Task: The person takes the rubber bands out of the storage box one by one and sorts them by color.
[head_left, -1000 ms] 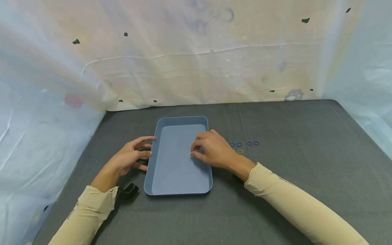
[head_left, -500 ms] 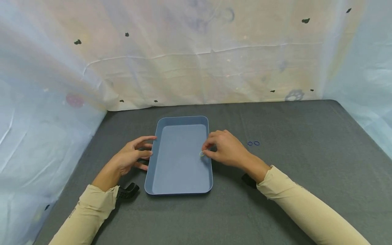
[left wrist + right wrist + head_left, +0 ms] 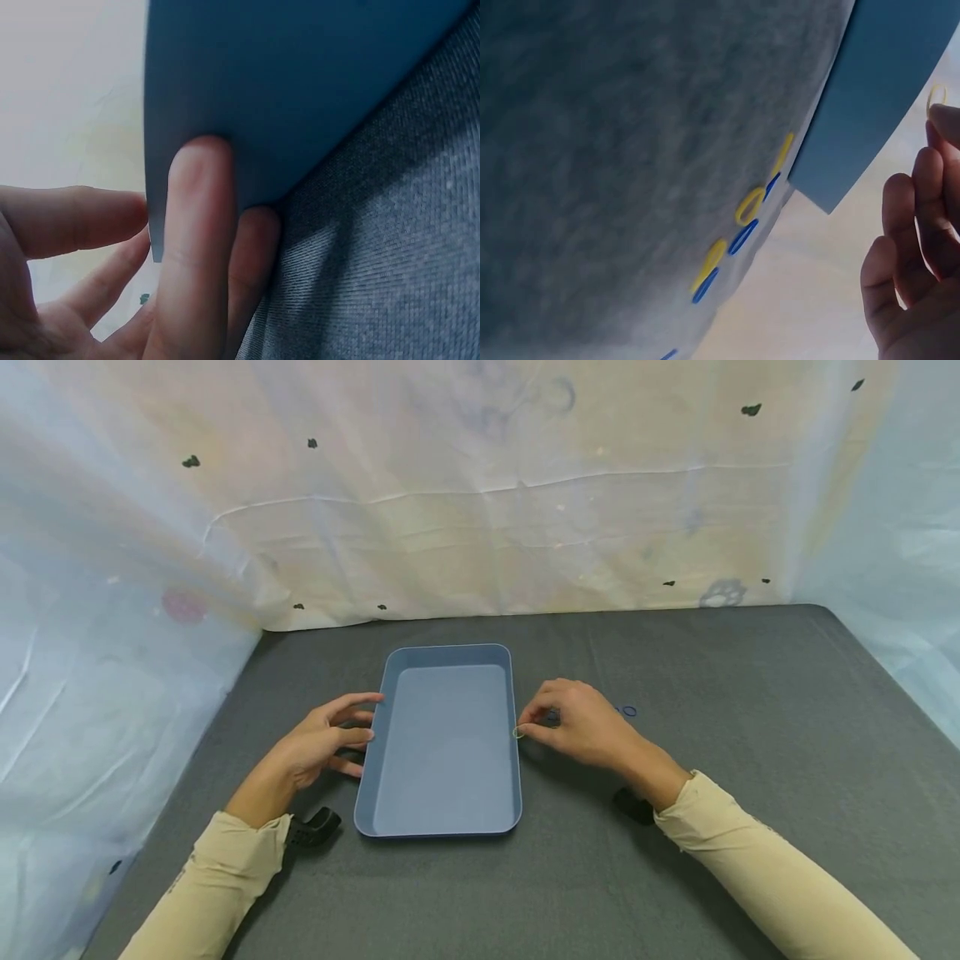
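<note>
A shallow blue tray lies on the grey mat. My left hand rests against the tray's left wall; in the left wrist view its straight fingers press on the tray. My right hand hovers at the tray's right rim and pinches a small yellow rubber band between thumb and finger. From the right wrist the rubber band shows at the fingertips, beside the tray.
Small blue bands lie on the mat right of my right hand. Several yellow bands and blue bands show in a row in the right wrist view. White sheeting walls the mat at the back and sides.
My right hand has moved right, from over the tray's floor to its right rim, carrying the yellow band. It now hides most bands on the mat. The left hand has stayed put.
</note>
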`<action>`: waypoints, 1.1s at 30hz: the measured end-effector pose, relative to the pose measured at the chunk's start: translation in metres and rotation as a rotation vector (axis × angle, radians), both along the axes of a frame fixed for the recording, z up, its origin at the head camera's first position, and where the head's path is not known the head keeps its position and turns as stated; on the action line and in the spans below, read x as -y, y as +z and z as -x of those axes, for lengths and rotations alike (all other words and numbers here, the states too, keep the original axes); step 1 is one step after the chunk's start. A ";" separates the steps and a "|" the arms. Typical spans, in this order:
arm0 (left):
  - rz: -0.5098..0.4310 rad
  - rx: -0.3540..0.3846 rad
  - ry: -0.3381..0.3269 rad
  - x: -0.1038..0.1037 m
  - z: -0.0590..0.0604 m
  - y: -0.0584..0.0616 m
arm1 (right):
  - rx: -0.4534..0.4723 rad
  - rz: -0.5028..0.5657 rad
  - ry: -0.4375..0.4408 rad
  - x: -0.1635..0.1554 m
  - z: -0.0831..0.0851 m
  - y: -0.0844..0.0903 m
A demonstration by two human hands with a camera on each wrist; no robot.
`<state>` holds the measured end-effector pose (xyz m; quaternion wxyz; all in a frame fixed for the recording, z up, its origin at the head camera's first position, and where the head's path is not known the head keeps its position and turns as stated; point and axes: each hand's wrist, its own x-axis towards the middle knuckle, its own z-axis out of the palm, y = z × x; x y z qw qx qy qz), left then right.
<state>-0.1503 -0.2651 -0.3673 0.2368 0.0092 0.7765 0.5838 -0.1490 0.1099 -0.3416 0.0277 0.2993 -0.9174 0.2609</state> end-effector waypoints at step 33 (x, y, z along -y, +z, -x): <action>-0.004 0.000 -0.012 0.000 0.003 -0.001 | -0.049 -0.048 -0.158 -0.053 -0.009 0.000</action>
